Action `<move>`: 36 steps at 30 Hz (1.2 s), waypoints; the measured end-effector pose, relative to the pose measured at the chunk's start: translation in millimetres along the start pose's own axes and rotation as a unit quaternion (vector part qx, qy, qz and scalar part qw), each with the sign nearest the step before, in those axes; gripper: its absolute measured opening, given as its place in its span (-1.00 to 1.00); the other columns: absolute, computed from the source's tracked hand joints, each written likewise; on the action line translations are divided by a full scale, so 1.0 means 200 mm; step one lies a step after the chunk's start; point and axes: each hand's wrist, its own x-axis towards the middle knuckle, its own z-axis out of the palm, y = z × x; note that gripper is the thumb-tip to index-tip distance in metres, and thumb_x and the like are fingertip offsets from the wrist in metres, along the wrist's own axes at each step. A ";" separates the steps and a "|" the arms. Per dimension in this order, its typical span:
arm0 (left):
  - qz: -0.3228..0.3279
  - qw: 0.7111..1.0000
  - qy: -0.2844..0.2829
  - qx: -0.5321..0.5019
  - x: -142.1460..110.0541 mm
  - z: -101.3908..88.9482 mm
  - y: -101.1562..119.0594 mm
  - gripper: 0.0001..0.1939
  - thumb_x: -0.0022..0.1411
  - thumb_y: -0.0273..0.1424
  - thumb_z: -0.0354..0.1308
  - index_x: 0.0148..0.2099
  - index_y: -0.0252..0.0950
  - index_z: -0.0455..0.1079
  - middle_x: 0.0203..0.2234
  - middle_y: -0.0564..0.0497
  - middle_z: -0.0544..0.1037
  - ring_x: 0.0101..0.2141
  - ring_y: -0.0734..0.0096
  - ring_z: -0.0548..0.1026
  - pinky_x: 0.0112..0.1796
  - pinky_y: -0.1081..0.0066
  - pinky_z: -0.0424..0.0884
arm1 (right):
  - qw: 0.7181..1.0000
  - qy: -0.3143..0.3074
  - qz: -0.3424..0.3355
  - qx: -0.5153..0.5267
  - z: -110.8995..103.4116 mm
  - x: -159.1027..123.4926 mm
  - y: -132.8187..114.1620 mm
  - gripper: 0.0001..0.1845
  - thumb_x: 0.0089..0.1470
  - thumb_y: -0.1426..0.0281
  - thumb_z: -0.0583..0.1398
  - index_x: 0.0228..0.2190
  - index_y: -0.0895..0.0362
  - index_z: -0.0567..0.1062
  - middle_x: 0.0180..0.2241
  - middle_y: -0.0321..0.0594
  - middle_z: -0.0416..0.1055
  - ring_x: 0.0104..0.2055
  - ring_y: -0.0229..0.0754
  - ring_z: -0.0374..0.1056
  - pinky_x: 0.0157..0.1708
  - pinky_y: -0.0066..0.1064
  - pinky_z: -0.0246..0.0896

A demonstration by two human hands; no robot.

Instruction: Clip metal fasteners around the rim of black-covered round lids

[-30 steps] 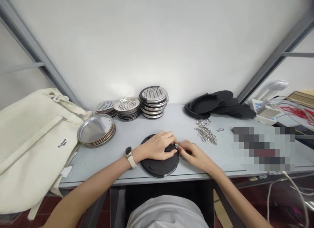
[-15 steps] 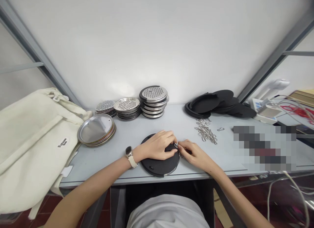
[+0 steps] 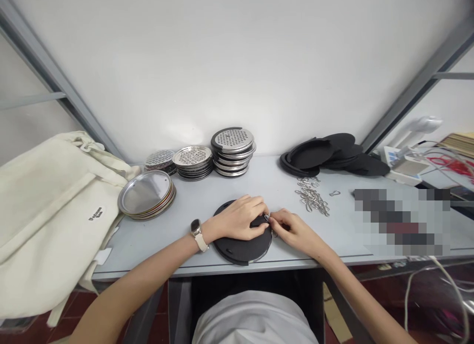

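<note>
A round black disc [image 3: 242, 248] lies flat near the table's front edge, with a strip of metal rim showing at its lower right. My left hand [image 3: 242, 216] rests across it, thumb and fingers closed around its right edge. A small metal snap clip [image 3: 267, 217] shows at that edge between both hands. My right hand [image 3: 291, 229] pinches the clip with thumb and forefinger; part of the clip is hidden by the fingers. More loose snap clips [image 3: 313, 198] lie in a pile beyond my right hand, and a single clip [image 3: 335, 193] sits apart from them.
Stacks of perforated metal discs [image 3: 192, 157] and a taller stack [image 3: 233, 140] stand by the wall. Plain metal discs [image 3: 145, 192] are piled at left beside a cream bag [image 3: 59, 210]. Black covers [image 3: 311, 154] lie at back right, near a power strip [image 3: 402, 169] and cables.
Both hands stay at the disc's right edge, with only slight finger movement around the clip. The whole view has shifted a little.
</note>
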 end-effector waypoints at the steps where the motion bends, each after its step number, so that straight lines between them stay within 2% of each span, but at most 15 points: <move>1: 0.000 1.000 0.001 0.000 0.00 0.00 0.00 -0.85 0.21 -0.38 0.05 -0.17 -0.32 0.26 -0.28 -0.05 0.40 -0.26 0.32 0.38 -0.14 0.36 0.27 | 1.000 0.000 -0.002 -0.001 0.00 0.00 0.00 -0.64 0.24 0.33 -0.04 -0.59 0.12 0.23 -0.60 -0.35 0.20 -0.50 -0.26 0.17 -0.39 -0.40 0.11; 8: -0.001 1.000 0.004 0.006 0.00 0.00 0.00 -0.84 0.21 -0.37 0.06 -0.17 -0.32 0.27 -0.28 -0.04 0.40 -0.26 0.32 0.37 -0.14 0.36 0.27 | 1.000 -0.006 -0.012 -0.013 -0.01 0.00 -0.01 -0.66 0.26 0.33 -0.05 -0.53 0.12 0.29 -0.57 -0.32 0.26 -0.46 -0.23 0.22 -0.31 -0.37 0.13; 23: 0.005 1.000 -0.003 0.006 0.00 0.00 0.00 -0.85 0.22 -0.39 0.03 -0.16 -0.33 0.27 -0.28 -0.06 0.40 -0.25 0.30 0.37 -0.13 0.34 0.27 | 1.000 0.004 -0.002 -0.008 0.00 0.00 0.00 -0.63 0.23 0.33 -0.04 -0.61 0.11 0.22 -0.61 -0.34 0.21 -0.50 -0.25 0.19 -0.40 -0.40 0.11; 36: -0.002 1.000 -0.004 -0.003 0.00 0.01 0.00 -0.85 0.22 -0.38 0.04 -0.16 -0.32 0.27 -0.28 -0.06 0.40 -0.26 0.31 0.38 -0.13 0.33 0.27 | 1.000 -0.002 -0.001 -0.010 0.00 0.00 -0.01 -0.69 0.21 0.35 -0.03 -0.56 0.11 0.25 -0.58 -0.34 0.22 -0.50 -0.26 0.17 -0.40 -0.41 0.10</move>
